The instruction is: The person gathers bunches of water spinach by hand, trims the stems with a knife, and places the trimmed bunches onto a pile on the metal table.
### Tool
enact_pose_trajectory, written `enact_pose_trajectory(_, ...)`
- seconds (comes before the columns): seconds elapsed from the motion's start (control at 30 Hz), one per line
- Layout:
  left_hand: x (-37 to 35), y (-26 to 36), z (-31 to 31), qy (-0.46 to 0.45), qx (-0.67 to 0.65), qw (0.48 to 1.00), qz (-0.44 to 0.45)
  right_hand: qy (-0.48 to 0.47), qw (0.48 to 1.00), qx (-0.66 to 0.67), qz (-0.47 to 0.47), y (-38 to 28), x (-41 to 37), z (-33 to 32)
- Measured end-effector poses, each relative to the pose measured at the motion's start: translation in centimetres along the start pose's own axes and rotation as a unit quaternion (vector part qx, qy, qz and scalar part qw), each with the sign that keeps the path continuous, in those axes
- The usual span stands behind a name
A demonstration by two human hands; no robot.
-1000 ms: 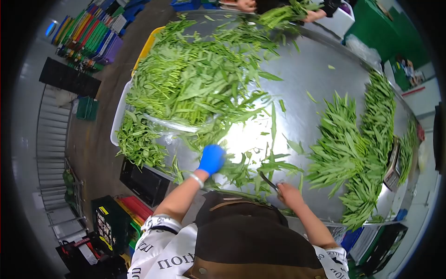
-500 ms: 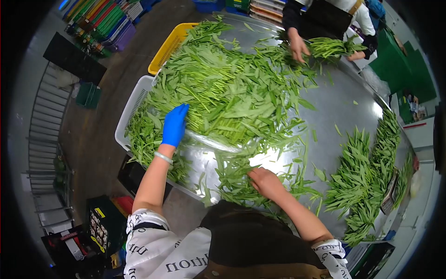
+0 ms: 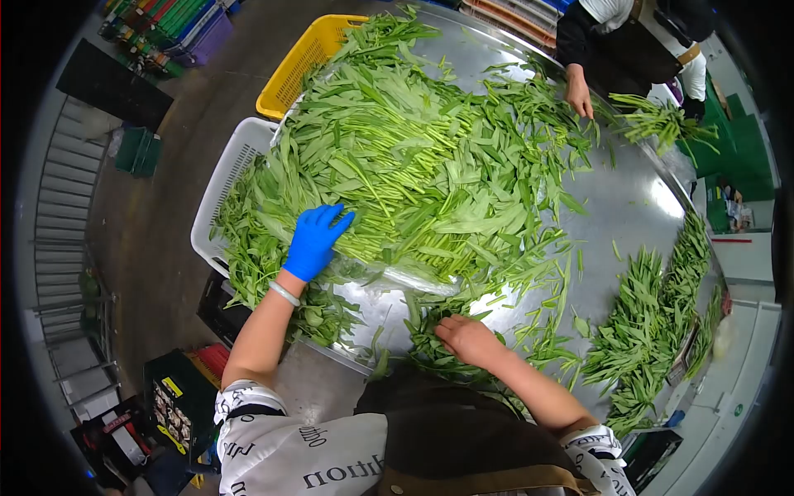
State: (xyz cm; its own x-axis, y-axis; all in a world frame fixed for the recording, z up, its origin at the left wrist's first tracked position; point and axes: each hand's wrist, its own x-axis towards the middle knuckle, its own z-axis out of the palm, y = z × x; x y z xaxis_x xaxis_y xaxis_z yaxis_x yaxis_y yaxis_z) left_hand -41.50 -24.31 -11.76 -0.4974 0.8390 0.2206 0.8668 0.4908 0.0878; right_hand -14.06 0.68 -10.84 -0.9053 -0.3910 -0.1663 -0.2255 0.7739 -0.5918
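A big heap of water spinach [image 3: 389, 157], long green stems with narrow leaves, lies on the metal table. My left hand [image 3: 317, 241], in a blue glove, rests on the heap's near left edge with its fingers apart. My bare right hand [image 3: 468, 340] is close to my body, fingers curled down over a small loose pile of leaves [image 3: 422, 318]; the fingertips are partly hidden among them. Clear plastic film [image 3: 420, 281] shows under the heap's near edge, between my hands.
A white basket [image 3: 217, 178] and a yellow basket [image 3: 302, 62] stand along the left edge. More greens [image 3: 637, 322] lie on the metal table [image 3: 620, 198] at right. Across it, a co-worker's hand [image 3: 578, 91] touches leaves, near a bunch of stems [image 3: 662, 120].
The view has shifted a little. My left fingers have spread apart. My right hand has moved slightly left over the near leaves. The co-worker's bunch has moved right, away from the co-worker's visible hand.
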Motion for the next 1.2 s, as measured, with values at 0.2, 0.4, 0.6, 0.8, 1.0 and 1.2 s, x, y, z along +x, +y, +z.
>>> enact_pose_trajectory(0.2, 2.5, -1.6, -2.3, -0.009, -0.116, 0.993, 0.005, 0.044, 0.999, -0.015, -0.022, 0.8, 4.5, -2.0)
enact_pose_trajectory(0.4, 4.4, -1.3, -1.2, -0.165, -0.112, 0.975, 0.101, 0.030, 0.997, -0.039, -0.051, 0.5, 8.0, -2.2)
enact_pose_trajectory(0.6, 2.5, -0.8, 1.9, -0.137, 0.022, 0.989, 0.056, -0.028, 0.999, -0.041, -0.022, 0.5, 6.3, 0.1)
enact_pose_trajectory(0.8, 1.0, -1.3, 1.4, -0.133, 0.001, 0.988, 0.079, -0.052, 0.997, -0.044, -0.023, 0.1, 5.3, 0.4)
enact_pose_trajectory(1.0, 1.7, -2.4, 1.2, -0.131, -0.040, 0.983, 0.120, 0.018, 0.999, 0.024, -0.017, -0.1, 6.5, -1.7)
enact_pose_trajectory(1.2, 1.2, -3.1, 0.1, -0.230, -0.085, 0.967, 0.074, 0.243, 0.961, 0.131, 0.035, -1.4, 13.2, -7.0)
